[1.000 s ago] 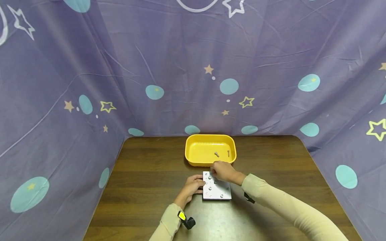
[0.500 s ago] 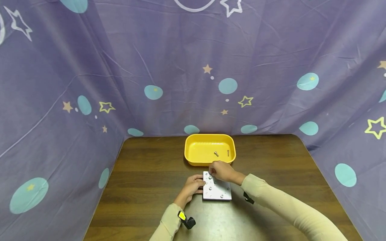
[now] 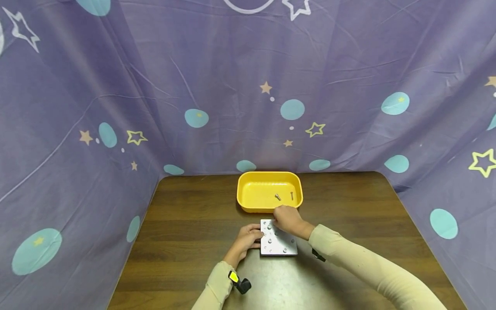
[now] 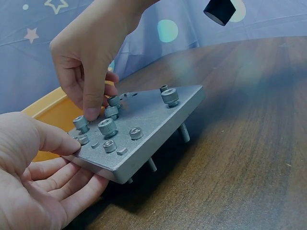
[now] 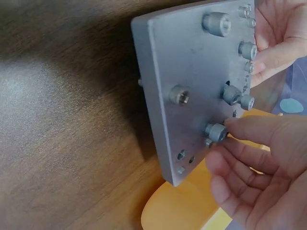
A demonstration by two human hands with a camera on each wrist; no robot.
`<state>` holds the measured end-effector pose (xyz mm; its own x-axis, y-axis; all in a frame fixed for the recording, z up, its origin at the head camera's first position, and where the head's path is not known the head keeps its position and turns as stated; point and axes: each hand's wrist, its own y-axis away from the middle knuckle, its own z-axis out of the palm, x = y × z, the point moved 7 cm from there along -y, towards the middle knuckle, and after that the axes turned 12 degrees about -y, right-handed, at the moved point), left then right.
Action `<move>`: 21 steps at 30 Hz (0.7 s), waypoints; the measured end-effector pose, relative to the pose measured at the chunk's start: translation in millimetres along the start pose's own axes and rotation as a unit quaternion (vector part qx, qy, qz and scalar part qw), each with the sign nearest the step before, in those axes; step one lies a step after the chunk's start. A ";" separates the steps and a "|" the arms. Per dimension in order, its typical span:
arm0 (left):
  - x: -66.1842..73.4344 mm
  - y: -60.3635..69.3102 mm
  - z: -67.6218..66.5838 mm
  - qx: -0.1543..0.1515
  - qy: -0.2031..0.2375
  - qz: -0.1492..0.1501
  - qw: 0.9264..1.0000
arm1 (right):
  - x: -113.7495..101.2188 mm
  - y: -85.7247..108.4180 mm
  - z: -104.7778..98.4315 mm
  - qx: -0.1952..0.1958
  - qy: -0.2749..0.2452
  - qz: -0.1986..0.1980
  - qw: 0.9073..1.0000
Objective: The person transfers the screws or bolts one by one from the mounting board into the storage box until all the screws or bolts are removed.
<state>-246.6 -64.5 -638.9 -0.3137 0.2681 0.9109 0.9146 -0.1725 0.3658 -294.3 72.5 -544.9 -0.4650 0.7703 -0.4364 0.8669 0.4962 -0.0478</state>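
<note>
A flat silver metal plate (image 3: 276,246) is held raised above the table, with several socket-head screws standing in its holes. In the left wrist view, screw shanks stick out below the plate (image 4: 144,153). My left hand (image 3: 246,241) grips its left edge, thumb on the top face and fingers underneath. At the plate's far side my right hand (image 3: 288,219) has thumb and fingers bent at a socket-head screw (image 5: 218,132). The thumb tip (image 5: 236,125) meets that screw's head in the right wrist view; other fingers lie just below it. Part of the contact is hidden.
Right behind the plate stands a yellow tray (image 3: 248,210) with two loose screws inside, one of them a screw (image 3: 277,197) near its middle. The brown wooden table (image 3: 186,241) reaches a purple patterned curtain (image 3: 217,142) at the back and sides.
My right hand has turned slightly at the wrist over the same part of the plate. The left hand keeps its grip, and the plate stays nearly in place.
</note>
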 end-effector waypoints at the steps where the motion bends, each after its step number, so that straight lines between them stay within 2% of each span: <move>1: -0.4 -0.3 0.1 0.000 0.000 0.001 1.000 | -0.7 0.0 0.4 -0.002 0.002 -0.005 1.000; 8: 1.1 1.9 0.5 -0.001 -0.001 0.003 1.000 | -4.1 -0.5 7.6 -0.045 -0.033 -0.040 0.998; 16: 3.4 3.2 -1.0 0.001 0.004 -0.001 1.000 | 0.0 -2.5 5.8 -0.043 -0.096 -0.028 0.994; 21: 2.3 3.1 -0.2 0.000 0.006 -0.001 1.000 | 1.6 -3.0 5.1 -0.035 -0.106 -0.025 0.993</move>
<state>-244.5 -64.6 -635.5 -0.3188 0.2574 0.9122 0.9138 -0.1720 0.3679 -296.7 70.2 -549.9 -0.4519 0.6466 -0.6145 0.8262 0.5631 -0.0151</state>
